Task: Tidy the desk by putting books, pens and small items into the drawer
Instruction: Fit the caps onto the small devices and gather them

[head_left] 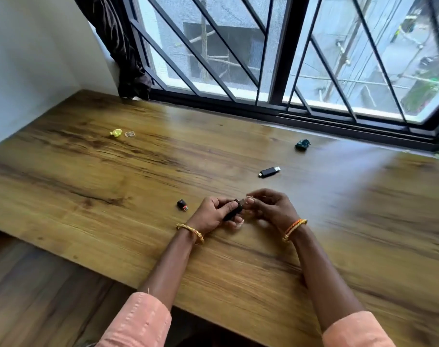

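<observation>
We see left hand (213, 214) gripping black USB stick (233, 211) at frame centre, right hand (268, 209) pinching its clear cap (249, 196), above table (113, 171).

Desk (113, 186) — glossy wood grain.

1. Around the black USB stick (269, 171), bare desk (88, 171) lies on every side.
2. Nearer the person than it, both hands (243, 214) block the way.
3. Beyond it, window bars (213, 71) close off passage.
</observation>
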The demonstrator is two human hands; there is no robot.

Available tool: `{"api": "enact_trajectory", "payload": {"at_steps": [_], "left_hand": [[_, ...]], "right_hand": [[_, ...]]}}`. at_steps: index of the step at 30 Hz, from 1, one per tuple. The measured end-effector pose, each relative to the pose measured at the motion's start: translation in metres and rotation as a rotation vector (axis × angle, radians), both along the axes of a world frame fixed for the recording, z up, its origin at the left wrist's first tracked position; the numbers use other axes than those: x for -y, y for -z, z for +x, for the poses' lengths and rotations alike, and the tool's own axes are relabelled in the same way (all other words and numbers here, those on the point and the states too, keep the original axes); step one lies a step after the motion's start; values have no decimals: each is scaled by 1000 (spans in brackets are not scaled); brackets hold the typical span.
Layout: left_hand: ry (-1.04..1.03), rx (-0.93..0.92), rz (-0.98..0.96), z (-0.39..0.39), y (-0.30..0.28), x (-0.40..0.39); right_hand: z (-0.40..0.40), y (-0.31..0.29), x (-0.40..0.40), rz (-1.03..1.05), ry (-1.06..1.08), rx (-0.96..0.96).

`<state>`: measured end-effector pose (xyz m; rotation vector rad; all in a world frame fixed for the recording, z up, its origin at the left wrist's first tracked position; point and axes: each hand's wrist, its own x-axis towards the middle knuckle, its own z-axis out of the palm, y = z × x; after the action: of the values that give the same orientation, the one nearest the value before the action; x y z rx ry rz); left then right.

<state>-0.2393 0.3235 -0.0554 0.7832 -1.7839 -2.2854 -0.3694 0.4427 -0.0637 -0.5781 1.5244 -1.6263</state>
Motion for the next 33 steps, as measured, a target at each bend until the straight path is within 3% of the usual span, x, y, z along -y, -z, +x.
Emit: {"api": "enact_trajectory", "payload": {"at_steps": [14, 33], "left_hand": [[16, 84, -223, -5, 2, -3], [34, 50, -209, -7, -2, -7]], "right_hand": [[-2, -3, 0, 78, -129, -51], [-6, -8, -1, 118, -176, -82]]}}
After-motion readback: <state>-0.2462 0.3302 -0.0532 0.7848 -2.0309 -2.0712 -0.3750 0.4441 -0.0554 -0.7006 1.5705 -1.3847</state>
